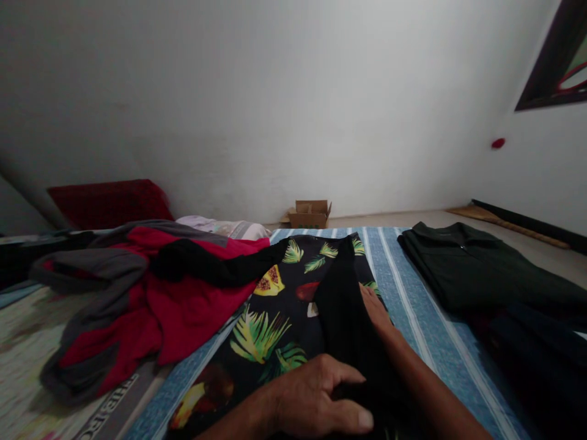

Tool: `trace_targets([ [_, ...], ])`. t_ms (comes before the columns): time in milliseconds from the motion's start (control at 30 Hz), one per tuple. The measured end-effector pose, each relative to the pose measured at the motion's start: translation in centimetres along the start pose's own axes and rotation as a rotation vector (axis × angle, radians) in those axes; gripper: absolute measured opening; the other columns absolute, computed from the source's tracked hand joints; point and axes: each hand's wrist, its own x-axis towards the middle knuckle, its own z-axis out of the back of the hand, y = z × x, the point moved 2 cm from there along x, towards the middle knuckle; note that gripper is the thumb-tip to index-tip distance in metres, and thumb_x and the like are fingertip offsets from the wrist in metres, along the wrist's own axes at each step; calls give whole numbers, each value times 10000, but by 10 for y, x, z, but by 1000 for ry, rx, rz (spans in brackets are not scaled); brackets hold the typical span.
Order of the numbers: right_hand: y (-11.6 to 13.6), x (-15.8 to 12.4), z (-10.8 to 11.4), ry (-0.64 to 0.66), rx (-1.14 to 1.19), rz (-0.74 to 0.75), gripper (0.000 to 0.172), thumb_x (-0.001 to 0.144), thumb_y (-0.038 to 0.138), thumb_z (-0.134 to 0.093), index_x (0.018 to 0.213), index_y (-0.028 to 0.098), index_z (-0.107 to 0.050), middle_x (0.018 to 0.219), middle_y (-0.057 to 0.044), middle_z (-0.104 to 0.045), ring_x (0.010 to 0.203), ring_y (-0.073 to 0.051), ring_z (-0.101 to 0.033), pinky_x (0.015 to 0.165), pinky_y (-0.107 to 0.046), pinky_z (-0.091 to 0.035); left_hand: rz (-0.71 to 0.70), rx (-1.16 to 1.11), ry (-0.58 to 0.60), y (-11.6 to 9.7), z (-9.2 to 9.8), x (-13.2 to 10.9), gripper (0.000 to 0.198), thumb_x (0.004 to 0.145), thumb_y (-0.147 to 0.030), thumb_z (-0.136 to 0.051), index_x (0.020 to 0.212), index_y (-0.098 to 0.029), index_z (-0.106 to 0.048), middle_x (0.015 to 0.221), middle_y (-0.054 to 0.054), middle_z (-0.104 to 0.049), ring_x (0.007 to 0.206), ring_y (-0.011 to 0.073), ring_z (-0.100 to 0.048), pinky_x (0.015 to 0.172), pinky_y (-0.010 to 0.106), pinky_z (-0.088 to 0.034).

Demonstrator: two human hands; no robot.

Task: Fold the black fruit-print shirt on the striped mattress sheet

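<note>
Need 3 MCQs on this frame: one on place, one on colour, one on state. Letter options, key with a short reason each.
1. Where is the cardboard box?
A. By the far wall
B. On the red garment
C. Under the left hand

2. What colours is the striped sheet?
A. Blue and white
B. Orange
C. Pink

3. How is the left hand placed?
A. Raised in the air
B. Resting on the leaf-print garment
C. Holding the box

Key:
1 A, the box sits at the foot of the wall.
2 A, blue with white stripes.
3 B, the palm lies on the cloth, with the right hand beside it.

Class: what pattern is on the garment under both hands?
Black garment with green leaves and fruit; head view.
</note>
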Motion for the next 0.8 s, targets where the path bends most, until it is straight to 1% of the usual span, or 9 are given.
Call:
trace_targets([
  [67,0,-1,1,40,-4,-11,546,880,141,-254,1413,192,-359,1461,-43,-341,1344,-216,-289,1097,-379,-223,-27,-19,119,-3,5,-4,479,709,-505,-644,1088,-212,-664,1008,23,-675,927,202,-599,794,258,-446],
  [133,1,-3,3,62,-6,-12,553,891,135,-229,1435,192,-310,1478,-46,-303,1360,-214,-254,1106,-386,-198,-53,-82,132,-4,17,0,545,710,-571,-624,1091,-183,-659,1073,75,-674,984,229,-607,836,301,-459],
  [200,2,-2,5,76,-10,-4,553,899,136,-221,1446,190,-279,1481,-55,-294,1366,-214,-237,1104,-393,-200,-68,-99,-34,2,37,15,495,775,-549,-558,1028,-137,-663,1020,109,-689,931,225,-633,775,312,-495],
  [233,2,-2,6,80,-11,2,553,901,135,-223,1449,188,-270,1480,-59,-295,1366,-216,-238,1101,-394,-206,-67,-44,-193,7,50,26,428,808,-494,-529,975,-124,-666,980,109,-697,891,215,-645,741,305,-504],
  [300,1,0,5,82,-12,9,550,903,136,-225,1450,179,-265,1480,-67,-296,1361,-218,-248,1095,-387,-219,-23,206,-502,19,77,52,307,844,-353,-476,928,-127,-667,927,82,-705,861,191,-647,757,288,-497],
  [367,-1,2,4,82,-11,1,548,908,135,-209,1452,178,-261,1485,-63,-286,1359,-216,-253,1096,-378,-216,19,505,-657,29,101,84,261,842,-223,-448,961,-158,-671,1008,48,-696,949,163,-625,866,259,-453],
  [500,-5,3,-1,35,10,10,548,914,139,-198,1451,226,-268,1479,-26,-304,1348,-218,-277,1096,-375,-219,166,679,-747,42,139,149,295,830,-174,-462,1062,-160,-644,1175,77,-637,1126,190,-551,961,268,-388],
  [600,-7,2,-4,-42,49,42,533,911,150,-243,1434,225,-310,1450,-47,-362,1322,-236,-325,1083,-392,-245,331,665,-812,50,163,188,302,826,-217,-485,1063,-109,-638,1157,160,-633,1100,253,-575,900,309,-434],
  [800,-11,3,-6,-187,203,64,464,913,175,-295,1357,205,-428,1326,-95,-507,1204,-230,-460,1024,-376,-326,475,637,-830,69,190,230,389,772,-410,-582,1011,-115,-665,1137,180,-642,1042,289,-608,818,311,-479],
])
